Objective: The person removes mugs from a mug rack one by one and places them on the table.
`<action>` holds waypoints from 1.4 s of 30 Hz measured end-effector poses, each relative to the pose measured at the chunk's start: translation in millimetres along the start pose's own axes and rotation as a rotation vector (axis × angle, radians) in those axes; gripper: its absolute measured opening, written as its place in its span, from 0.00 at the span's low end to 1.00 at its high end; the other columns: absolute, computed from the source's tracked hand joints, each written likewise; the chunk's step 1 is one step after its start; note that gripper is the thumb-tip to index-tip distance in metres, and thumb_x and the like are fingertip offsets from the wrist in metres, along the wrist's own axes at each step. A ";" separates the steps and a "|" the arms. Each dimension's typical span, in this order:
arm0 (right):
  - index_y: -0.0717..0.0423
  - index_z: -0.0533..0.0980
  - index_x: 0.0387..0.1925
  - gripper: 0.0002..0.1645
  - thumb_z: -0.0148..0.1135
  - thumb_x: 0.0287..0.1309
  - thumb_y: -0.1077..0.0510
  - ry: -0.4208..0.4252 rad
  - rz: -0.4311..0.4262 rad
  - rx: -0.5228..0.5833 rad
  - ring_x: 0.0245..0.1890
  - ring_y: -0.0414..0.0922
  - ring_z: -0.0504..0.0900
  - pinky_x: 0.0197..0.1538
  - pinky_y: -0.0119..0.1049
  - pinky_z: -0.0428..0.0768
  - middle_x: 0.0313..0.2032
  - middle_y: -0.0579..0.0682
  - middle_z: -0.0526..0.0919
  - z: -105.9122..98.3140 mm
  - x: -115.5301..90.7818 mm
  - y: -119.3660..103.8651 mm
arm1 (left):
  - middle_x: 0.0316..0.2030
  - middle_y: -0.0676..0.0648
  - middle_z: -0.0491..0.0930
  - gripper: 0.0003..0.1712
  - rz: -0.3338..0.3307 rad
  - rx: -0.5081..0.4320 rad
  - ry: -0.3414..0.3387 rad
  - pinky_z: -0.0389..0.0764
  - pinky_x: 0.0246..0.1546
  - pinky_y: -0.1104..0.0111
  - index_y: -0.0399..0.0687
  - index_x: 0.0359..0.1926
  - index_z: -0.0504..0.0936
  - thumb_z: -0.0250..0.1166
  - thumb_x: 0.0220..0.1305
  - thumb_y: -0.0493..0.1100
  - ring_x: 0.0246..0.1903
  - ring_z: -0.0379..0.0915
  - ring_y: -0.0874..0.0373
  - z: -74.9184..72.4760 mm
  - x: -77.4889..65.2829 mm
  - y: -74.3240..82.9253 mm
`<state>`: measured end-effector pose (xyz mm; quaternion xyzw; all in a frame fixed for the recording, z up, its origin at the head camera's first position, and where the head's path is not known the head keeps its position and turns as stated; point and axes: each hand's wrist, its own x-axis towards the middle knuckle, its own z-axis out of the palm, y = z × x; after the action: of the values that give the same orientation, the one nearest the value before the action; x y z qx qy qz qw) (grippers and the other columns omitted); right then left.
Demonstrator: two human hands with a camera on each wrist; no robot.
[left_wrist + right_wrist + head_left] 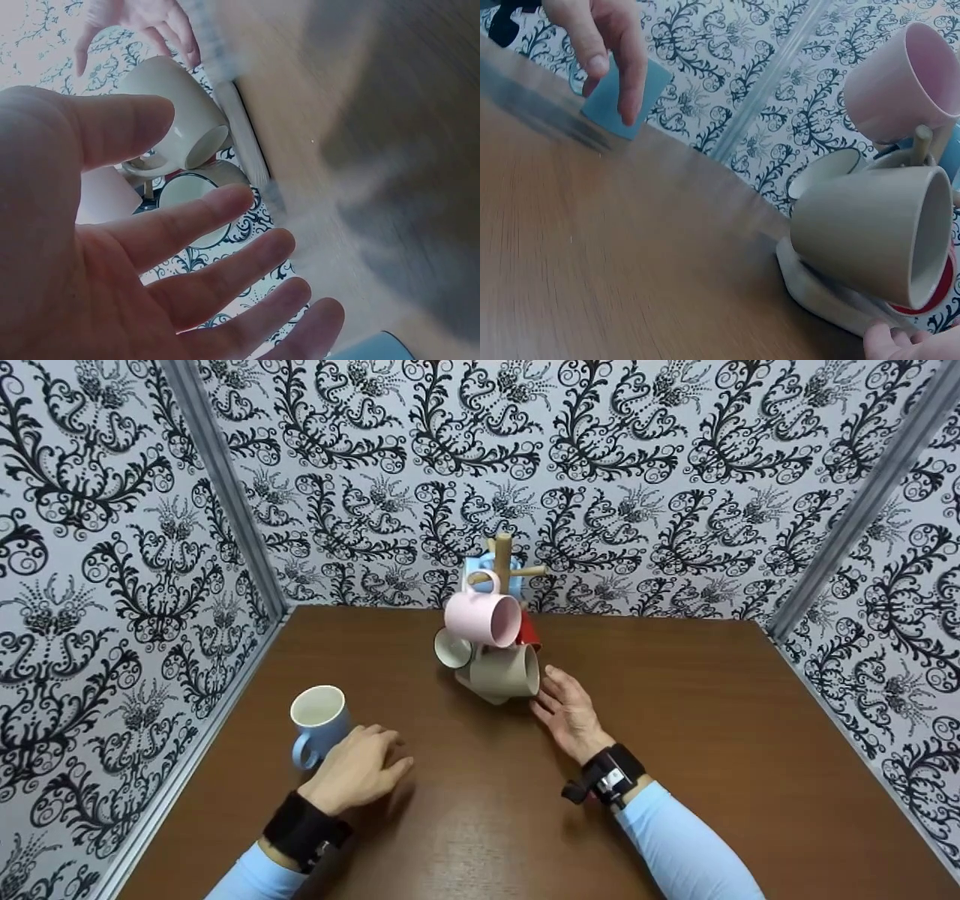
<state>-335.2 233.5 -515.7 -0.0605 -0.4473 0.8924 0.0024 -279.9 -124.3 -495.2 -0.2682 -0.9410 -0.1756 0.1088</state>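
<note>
A wooden mug tree (503, 556) holds a pink mug (471, 616), a beige mug (499, 672), a white dark-rimmed mug (451, 649), a red mug (530, 632) and, behind the post, a light blue mug (474, 565). My right hand (574, 716) is beside the beige mug, palm facing inward. In the right wrist view its fingertips (881, 341) are right at the stand's base (817, 296). Another blue mug (322, 721) stands upright on the table at left. My left hand (358, 769) hovers beside it with loosely spread fingers, holding nothing.
The brown tabletop (675, 697) runs back to patterned walls (637, 472). Grey metal strips (217, 472) line the corners, and a light rail (187, 772) follows the table's left edge.
</note>
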 end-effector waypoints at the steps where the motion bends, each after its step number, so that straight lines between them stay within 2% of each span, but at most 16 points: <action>1: 0.60 0.43 0.82 0.55 0.64 0.68 0.51 -0.006 -0.001 0.007 0.81 0.66 0.51 0.80 0.58 0.55 0.82 0.68 0.45 2.0 0.6 1.5 | 0.41 0.44 0.86 0.19 0.001 0.001 0.001 0.81 0.46 0.51 0.40 0.45 0.88 0.71 0.66 0.51 0.43 0.80 0.42 0.0 -0.3 -0.1; 8: 0.60 0.59 0.73 0.38 0.62 0.69 0.52 -0.001 -0.019 0.060 0.77 0.62 0.61 0.80 0.60 0.55 0.76 0.64 0.62 13.5 4.2 11.2 | 0.42 0.44 0.86 0.19 -0.008 -0.001 -0.006 0.82 0.47 0.50 0.40 0.46 0.88 0.70 0.66 0.52 0.45 0.80 0.41 -1.0 0.2 -0.4; 14: 0.60 0.65 0.68 0.35 0.65 0.66 0.51 0.008 -0.030 0.080 0.76 0.61 0.62 0.80 0.61 0.54 0.71 0.62 0.68 20.1 7.6 18.1 | 0.43 0.44 0.86 0.19 -0.014 0.001 -0.004 0.82 0.47 0.50 0.41 0.46 0.88 0.70 0.66 0.53 0.45 0.81 0.41 -1.3 0.3 -1.1; 17: 0.61 0.65 0.68 0.34 0.64 0.66 0.54 0.009 -0.031 0.071 0.75 0.62 0.63 0.79 0.61 0.55 0.65 0.59 0.74 22.7 8.4 21.4 | 0.43 0.44 0.86 0.19 -0.007 0.000 -0.003 0.82 0.47 0.51 0.41 0.46 0.88 0.71 0.66 0.52 0.45 0.81 0.42 0.1 0.6 -0.8; 23: 0.63 0.54 0.77 0.45 0.64 0.65 0.60 0.026 -0.036 0.050 0.73 0.62 0.64 0.78 0.62 0.58 0.68 0.62 0.68 26.6 13.1 31.5 | 0.43 0.44 0.86 0.19 -0.004 -0.007 -0.012 0.82 0.46 0.51 0.41 0.47 0.88 0.71 0.66 0.52 0.44 0.80 0.42 1.6 1.0 0.0; 26: 0.63 0.56 0.76 0.44 0.65 0.64 0.62 0.060 -0.044 0.028 0.71 0.60 0.67 0.77 0.61 0.61 0.67 0.62 0.68 29.9 17.6 34.9 | 0.44 0.43 0.86 0.19 -0.013 -0.008 -0.018 0.82 0.47 0.51 0.40 0.48 0.88 0.71 0.66 0.52 0.45 0.80 0.42 2.3 0.8 0.5; 31: 0.64 0.56 0.75 0.47 0.70 0.62 0.62 0.094 -0.056 -0.019 0.68 0.58 0.70 0.75 0.60 0.66 0.66 0.63 0.69 34.1 23.5 37.9 | 0.46 0.42 0.86 0.22 -0.035 -0.012 -0.033 0.82 0.50 0.49 0.40 0.49 0.88 0.71 0.66 0.53 0.49 0.80 0.40 2.9 1.8 2.4; 37: 0.65 0.58 0.72 0.45 0.72 0.60 0.64 0.142 -0.062 -0.051 0.66 0.56 0.71 0.73 0.62 0.68 0.64 0.63 0.69 36.4 26.7 39.5 | 0.46 0.42 0.86 0.21 -0.030 -0.014 -0.040 0.82 0.50 0.49 0.39 0.49 0.88 0.71 0.67 0.53 0.49 0.80 0.41 4.0 4.4 4.3; 42: 0.66 0.57 0.73 0.45 0.71 0.61 0.62 0.145 -0.067 -0.074 0.66 0.57 0.71 0.73 0.62 0.68 0.65 0.64 0.69 35.5 26.4 39.1 | 0.45 0.43 0.86 0.18 -0.032 -0.014 -0.043 0.82 0.50 0.49 0.40 0.49 0.88 0.70 0.67 0.49 0.48 0.80 0.42 5.3 5.4 5.9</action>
<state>-363.3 183.3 -528.7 -0.1102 -0.4803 0.8679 0.0623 -281.8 -115.0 -496.8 -0.2574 -0.9461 -0.1779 0.0837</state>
